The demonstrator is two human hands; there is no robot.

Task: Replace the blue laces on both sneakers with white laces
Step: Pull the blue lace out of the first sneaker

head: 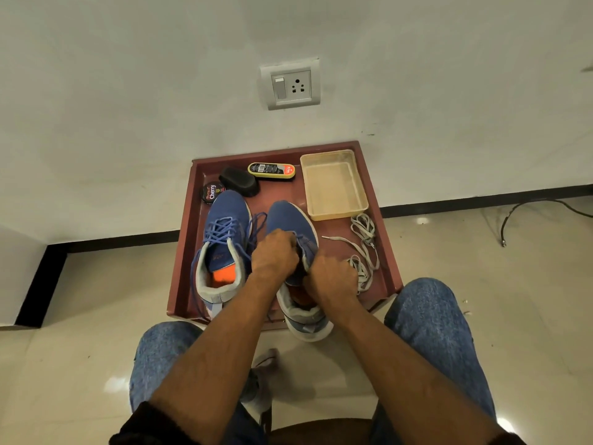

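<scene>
Both hands' grip closed on right sneaker (290, 220): left hand (274, 252) at blue lace (256, 224), right hand (332, 274) at collar. White laces (364, 242) just right; laced sneaker (224, 226) left; beige container (333, 184) beyond.

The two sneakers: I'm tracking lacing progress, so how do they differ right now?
The left sneaker lies untouched with its blue lace threaded across the eyelets; the right sneaker has both hands on it, left hand at the tongue and right hand at its side. The right sneaker's heel overhangs the tray edge; the left one's barely does. Both are blue with grey collars, toes toward the wall.
</scene>
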